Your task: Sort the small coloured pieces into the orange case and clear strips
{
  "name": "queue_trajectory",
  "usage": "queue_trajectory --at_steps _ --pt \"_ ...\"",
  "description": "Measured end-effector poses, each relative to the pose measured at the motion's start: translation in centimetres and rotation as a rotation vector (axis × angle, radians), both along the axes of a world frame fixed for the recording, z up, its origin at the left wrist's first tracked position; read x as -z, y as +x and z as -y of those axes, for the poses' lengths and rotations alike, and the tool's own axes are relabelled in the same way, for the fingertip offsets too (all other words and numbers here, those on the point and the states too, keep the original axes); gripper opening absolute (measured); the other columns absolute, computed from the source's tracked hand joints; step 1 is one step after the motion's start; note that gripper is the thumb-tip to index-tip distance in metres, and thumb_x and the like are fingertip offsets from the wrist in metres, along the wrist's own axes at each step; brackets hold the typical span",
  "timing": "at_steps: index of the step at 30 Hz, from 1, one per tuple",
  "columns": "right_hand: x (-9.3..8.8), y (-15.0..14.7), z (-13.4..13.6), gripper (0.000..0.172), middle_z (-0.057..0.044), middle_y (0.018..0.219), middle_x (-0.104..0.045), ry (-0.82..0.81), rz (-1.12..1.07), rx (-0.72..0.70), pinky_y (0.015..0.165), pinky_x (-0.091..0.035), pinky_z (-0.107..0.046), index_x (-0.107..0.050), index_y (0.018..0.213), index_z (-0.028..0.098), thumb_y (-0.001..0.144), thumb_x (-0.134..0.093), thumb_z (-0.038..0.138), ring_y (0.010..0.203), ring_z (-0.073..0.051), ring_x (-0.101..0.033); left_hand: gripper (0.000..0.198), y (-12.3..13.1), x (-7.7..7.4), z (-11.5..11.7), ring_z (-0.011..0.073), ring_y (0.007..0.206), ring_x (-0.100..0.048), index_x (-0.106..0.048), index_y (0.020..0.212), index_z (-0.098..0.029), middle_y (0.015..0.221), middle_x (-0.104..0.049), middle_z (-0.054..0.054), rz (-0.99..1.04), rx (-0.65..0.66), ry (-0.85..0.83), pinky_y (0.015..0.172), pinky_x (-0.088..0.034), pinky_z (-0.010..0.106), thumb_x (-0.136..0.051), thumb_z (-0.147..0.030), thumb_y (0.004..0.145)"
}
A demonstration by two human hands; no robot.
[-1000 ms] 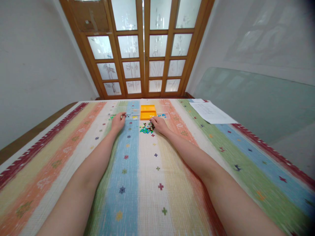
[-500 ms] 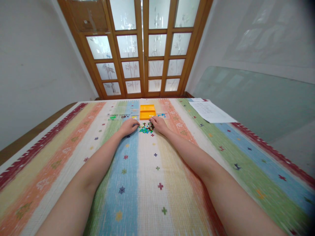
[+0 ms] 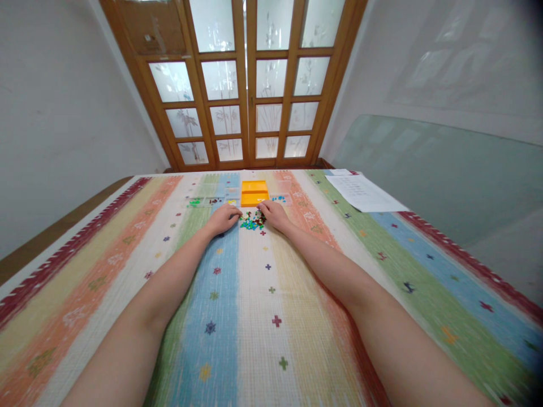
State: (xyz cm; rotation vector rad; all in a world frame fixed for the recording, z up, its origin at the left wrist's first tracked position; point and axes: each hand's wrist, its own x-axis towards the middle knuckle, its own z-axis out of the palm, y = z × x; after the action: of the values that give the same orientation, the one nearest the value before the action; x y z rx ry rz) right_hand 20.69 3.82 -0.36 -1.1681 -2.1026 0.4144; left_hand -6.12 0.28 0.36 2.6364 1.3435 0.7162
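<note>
A small pile of tiny coloured pieces (image 3: 251,224), blue, green, dark brown and pale, lies on the tablecloth between my hands. My left hand (image 3: 223,219) rests at the pile's left edge, its fingers curled together at the tips; anything in them is too small to tell. From the right, my right hand (image 3: 275,215) reaches the pile's upper right side with its fingers pinched, and what they hold is hidden. Just beyond the pile stands an open orange box (image 3: 255,192) with its lid tilted back.
Clear trays with green pieces (image 3: 194,202), dark brown pieces (image 3: 215,201) and yellow pieces (image 3: 231,202) stand left of the box. Blue pieces (image 3: 279,198) sit in another on its right. Printed paper sheets (image 3: 365,193) lie at the far right on the striped tablecloth (image 3: 258,339).
My left hand's fingertips have shifted slightly at the pile's left edge. My right hand stays nearly still.
</note>
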Motion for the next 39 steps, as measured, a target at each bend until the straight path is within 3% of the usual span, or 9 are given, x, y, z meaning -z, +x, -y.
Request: queue_trajectory --at_steps 5,9,15,21,27,39 --pt "-0.3 0.0 0.4 0.035 -0.006 0.095 -0.073 0.029 0.054 -0.003 0.080 -0.038 -0.030 -0.072 0.090 0.020 0.111 -0.046 0.032 0.089 -0.021 -0.060 0.033 0.0 0.2 -0.1 0.0277 0.114 -0.070 -0.083 0.113 -0.025 0.116 -0.080 0.009 -0.009 0.004 0.015 0.109 -0.051 0.045 -0.053 -0.029 0.100" --pt "-0.8 -0.4 1.3 0.036 -0.011 0.106 -0.073 0.154 0.198 -0.131 0.095 -0.040 -0.035 -0.076 0.099 0.020 0.112 -0.046 0.034 0.102 -0.025 -0.060 0.033 0.0 0.5 -0.2 0.0278 0.117 -0.068 -0.082 0.116 -0.023 0.118 -0.080 0.009 -0.002 -0.004 0.026 0.112 -0.049 0.046 -0.053 -0.028 0.100" --pt "-0.9 -1.9 2.3 0.036 -0.012 0.127 -0.073 0.188 0.284 -0.274 0.112 -0.037 -0.042 -0.076 0.124 0.023 0.113 -0.046 0.039 0.123 -0.028 -0.057 0.035 -0.8 1.3 -0.9 0.0280 0.116 -0.069 -0.080 0.121 -0.019 0.120 -0.079 0.011 0.126 -0.169 0.039 0.111 -0.050 0.046 -0.055 -0.024 0.097" --pt "-0.1 -2.9 2.7 0.041 -0.009 0.156 -0.060 0.193 0.329 -0.330 0.124 -0.029 -0.050 -0.067 0.147 0.029 0.112 -0.050 0.041 0.148 -0.030 -0.045 0.032 -1.7 1.9 -1.5 0.0281 0.110 -0.069 -0.081 0.113 -0.019 0.115 -0.080 0.010 0.170 -0.235 0.042 0.106 -0.053 0.045 -0.054 -0.021 0.096" --pt "-0.2 -3.5 2.7 0.046 -0.009 0.162 -0.054 0.165 0.432 -0.333 0.128 -0.025 -0.056 -0.064 0.151 0.029 0.114 -0.043 0.047 0.155 -0.033 -0.039 0.031 -1.7 1.7 -1.3 0.0263 0.110 -0.069 -0.081 0.111 -0.021 0.115 -0.080 0.008 0.153 -0.265 0.036 0.107 -0.053 0.043 -0.054 -0.022 0.096" --pt "-0.3 -3.6 2.7 0.047 -0.009 0.166 -0.050 0.158 0.473 -0.328 0.128 -0.028 -0.055 -0.061 0.154 0.028 0.115 -0.041 0.045 0.158 -0.031 -0.036 0.030 -1.3 1.4 -1.1 0.0264 0.112 -0.070 -0.081 0.110 -0.021 0.116 -0.080 0.008 0.140 -0.256 0.019 0.107 -0.053 0.043 -0.054 -0.022 0.098"
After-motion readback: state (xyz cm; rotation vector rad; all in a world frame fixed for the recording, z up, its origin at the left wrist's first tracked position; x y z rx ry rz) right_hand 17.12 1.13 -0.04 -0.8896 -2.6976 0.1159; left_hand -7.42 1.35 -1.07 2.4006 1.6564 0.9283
